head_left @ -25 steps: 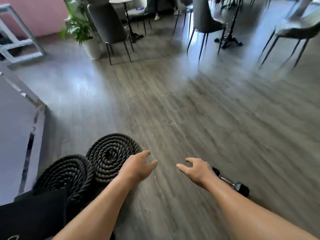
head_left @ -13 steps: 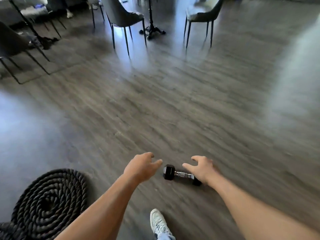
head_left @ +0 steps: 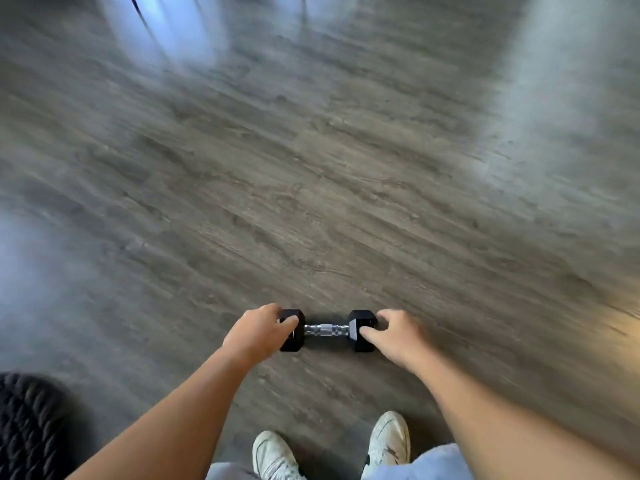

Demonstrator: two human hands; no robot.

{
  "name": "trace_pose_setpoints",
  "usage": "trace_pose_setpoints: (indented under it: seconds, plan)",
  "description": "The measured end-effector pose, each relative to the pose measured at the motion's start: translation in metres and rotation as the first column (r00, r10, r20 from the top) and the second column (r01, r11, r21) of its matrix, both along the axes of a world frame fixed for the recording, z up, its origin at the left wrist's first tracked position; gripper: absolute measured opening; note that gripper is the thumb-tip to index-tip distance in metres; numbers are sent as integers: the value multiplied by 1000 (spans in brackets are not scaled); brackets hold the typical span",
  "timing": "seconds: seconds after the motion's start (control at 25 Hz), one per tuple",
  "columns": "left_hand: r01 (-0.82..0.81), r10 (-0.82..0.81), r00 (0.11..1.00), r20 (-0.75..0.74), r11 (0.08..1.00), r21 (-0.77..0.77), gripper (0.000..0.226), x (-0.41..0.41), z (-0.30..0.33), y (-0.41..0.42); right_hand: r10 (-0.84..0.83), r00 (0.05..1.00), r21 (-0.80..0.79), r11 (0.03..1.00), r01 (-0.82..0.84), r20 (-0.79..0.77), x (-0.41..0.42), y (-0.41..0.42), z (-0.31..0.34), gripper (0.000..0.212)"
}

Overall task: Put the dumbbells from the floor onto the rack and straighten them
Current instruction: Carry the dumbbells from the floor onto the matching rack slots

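Down on the wood floor, the dumbbell lies crosswise before the shoes. Left hand and right hand each curl fingers over a black hex head, probably to lift it level toward the unseen rack.

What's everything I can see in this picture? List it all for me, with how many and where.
Dumbbell: one, black hex ends, chrome handle, on the floor, centre.
Floor: grey-brown wood planks, throughout.
Coiled rope: one, black, bottom left corner.
Chair legs: dark, blurred, top edge; count unclear.
Shoes: two, white, bottom centre.
Left hand: grips the dumbbell's left end.
Right hand: fingers curled round the right end.
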State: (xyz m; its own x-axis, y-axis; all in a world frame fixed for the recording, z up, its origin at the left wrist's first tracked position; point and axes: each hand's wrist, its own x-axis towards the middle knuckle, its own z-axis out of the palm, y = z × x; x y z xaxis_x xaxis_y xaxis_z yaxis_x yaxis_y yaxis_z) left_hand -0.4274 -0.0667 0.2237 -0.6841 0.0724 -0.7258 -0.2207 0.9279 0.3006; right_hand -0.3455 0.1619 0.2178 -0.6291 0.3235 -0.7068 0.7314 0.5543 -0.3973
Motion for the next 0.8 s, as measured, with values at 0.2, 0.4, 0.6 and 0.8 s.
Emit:
trace_pose_setpoints:
  seconds: [0.2, 0.4, 0.6, 0.8]
  plan:
    - [-26, 27, 999, 22, 999, -18, 54, -18, -176, 10, 45, 999, 24, 999, -46, 30, -20, 8, -179, 42]
    - [-158, 158, 987, 11, 987, -5, 89, -21, -292, 13, -3, 995, 71, 997, -4, 96, -29, 13, -297, 97]
    - [-280, 286, 952, -109, 958, 60, 94, -15, -333, 7, -42, 999, 154, 987, 42, -6, -33, 18, -332, 88]
    - [-287, 292, 941, -170, 956, 53, 80, -16, -339, 11, -55, 997, 157, 986, 63, -57, -33, 19, -337, 42]
